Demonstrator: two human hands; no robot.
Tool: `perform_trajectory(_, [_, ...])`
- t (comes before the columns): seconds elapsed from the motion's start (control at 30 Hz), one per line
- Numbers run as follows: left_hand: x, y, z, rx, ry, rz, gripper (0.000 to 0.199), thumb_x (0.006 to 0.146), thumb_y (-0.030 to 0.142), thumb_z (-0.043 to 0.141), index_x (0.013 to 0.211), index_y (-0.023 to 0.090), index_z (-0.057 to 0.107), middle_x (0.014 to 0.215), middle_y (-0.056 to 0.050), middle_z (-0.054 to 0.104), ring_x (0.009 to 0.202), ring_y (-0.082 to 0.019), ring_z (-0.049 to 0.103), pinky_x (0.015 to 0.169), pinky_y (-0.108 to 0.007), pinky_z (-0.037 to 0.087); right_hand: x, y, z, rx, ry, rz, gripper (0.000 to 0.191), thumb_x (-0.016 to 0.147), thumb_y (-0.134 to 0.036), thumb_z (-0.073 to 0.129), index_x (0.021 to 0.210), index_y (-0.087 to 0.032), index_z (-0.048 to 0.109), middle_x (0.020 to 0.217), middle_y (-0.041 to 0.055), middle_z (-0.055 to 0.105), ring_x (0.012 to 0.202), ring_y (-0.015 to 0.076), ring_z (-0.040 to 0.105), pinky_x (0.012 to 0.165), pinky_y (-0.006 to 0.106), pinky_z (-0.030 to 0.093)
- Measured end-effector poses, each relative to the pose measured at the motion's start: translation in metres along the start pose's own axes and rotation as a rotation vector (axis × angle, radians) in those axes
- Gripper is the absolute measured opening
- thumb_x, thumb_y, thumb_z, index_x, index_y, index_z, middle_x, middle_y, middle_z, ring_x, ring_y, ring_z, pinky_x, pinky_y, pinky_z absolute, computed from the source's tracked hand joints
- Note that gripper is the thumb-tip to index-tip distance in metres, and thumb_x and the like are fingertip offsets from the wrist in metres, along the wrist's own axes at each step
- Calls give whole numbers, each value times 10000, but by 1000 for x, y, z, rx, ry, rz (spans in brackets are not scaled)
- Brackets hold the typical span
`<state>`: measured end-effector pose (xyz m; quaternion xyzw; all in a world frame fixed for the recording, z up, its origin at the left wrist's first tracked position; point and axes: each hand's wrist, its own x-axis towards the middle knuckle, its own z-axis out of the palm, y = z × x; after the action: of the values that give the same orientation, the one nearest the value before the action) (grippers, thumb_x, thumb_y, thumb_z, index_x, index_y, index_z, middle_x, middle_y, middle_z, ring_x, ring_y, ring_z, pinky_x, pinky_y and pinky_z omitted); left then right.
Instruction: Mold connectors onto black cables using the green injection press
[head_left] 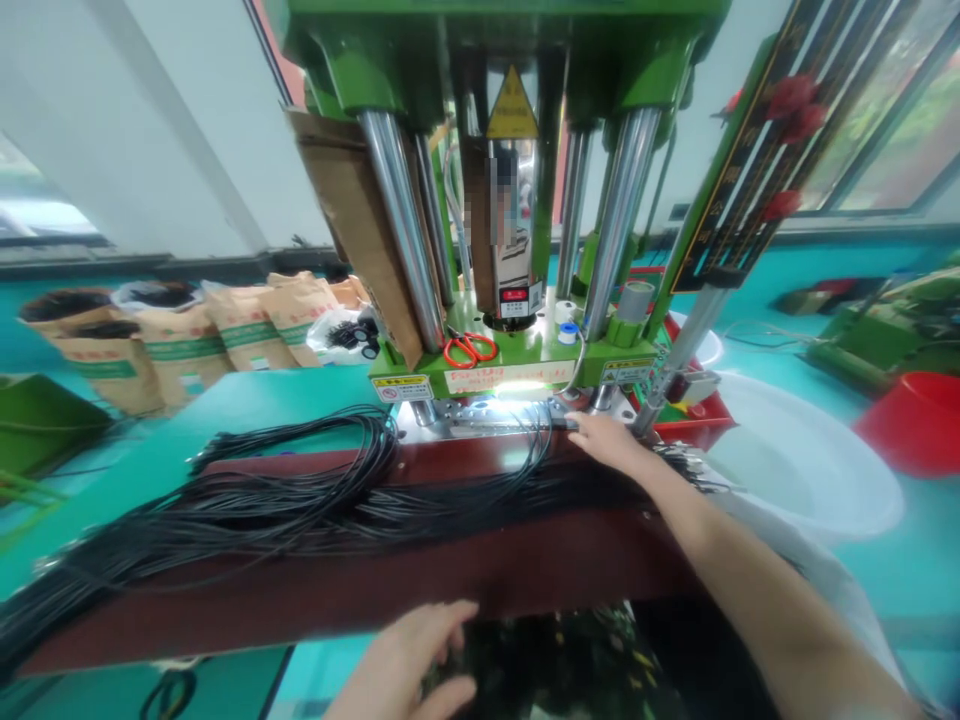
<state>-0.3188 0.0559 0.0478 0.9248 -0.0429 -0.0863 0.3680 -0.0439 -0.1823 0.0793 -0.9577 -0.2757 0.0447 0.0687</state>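
Left hand [409,655] bare, fingers parted | black cables [292,505] heaped along a brown ledge [420,590], few strands at the metal plate [480,415]; work seemingly midway, finished count unclear | right hand [604,440] at plate's end, grip untellable | green press [525,347] behind

Long black cables [315,515], loosely bunched

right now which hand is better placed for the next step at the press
Probably the right hand: it is at the right side of the metal plate, while the left hand is by the near edge of the brown board.
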Motion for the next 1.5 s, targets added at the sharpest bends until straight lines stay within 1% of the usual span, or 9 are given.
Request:
perform_trajectory(0.13, [53,54,0,5,40,205,361,789,342,518,1143,274,515,1062,-27,597,1015,-164,521,927,-307,410,42,-8,18,-110,-28,12,218,822,-261,511,983,-148,603,952,102,633,886,231,584,737,364,443])
perform_trajectory(0.33, [144,74,25,153,204,501,351,843,132,327,1160,170,475,1217,-89,496,1143,-164,435,988,-339,368,23,7,16,-222,-46,48,198,853,-293,500,924,-138,600,899,54,628,851,187,584,751,378,456])
perform_trajectory(0.43, [187,83,36,378,161,485,396,781,24,327,1136,109,479,1183,-129,508,1132,-188,446,966,-337,382,5,20,15,-264,0,132,175,864,-210,461,913,-119,602,893,83,634,857,208,591,736,380,456])
perform_trajectory(0.57, [224,98,41,618,-2,282,291,788,38,345,1015,73,523,1009,-163,570,1025,-231,525,856,-370,439,-18,28,12,-266,87,230,205,815,-107,437,943,-113,597,846,143,650,818,272,614,667,358,450])
perform_trajectory(0.87, [251,95,43,494,-210,275,331,825,400,423,969,127,545,911,-109,636,868,-229,605,733,-303,449,-81,8,15,-95,212,163,302,879,-230,364,1145,-256,505,915,31,674,783,206,632,681,288,447])
perform_trajectory(1.13, [244,94,33,155,-36,446,183,813,293,450,811,179,593,840,-30,588,812,-153,539,748,-257,397,-125,16,22,471,396,113,287,843,-206,394,1042,-208,601,1024,32,652,884,187,609,826,308,439])
perform_trajectory(1.23, [248,93,35,118,-88,375,197,827,295,408,814,164,554,791,-31,579,744,-148,535,706,-262,404,-129,12,28,654,336,151,264,821,-218,420,995,-206,619,894,32,671,761,178,618,743,310,466])
perform_trajectory(1.37, [252,91,37,99,-171,350,216,848,288,343,882,161,514,812,-36,585,728,-145,543,689,-261,412,-121,5,42,1053,221,215,288,802,-273,424,1002,-156,595,596,-11,571,447,114,505,465,250,427])
perform_trajectory(1.5, [253,93,40,248,-188,377,211,786,291,452,915,152,543,875,-69,602,787,-190,554,713,-293,406,-115,1,51,1292,173,213,298,767,-283,451,987,-124,575,565,-33,529,395,80,446,397,213,365])
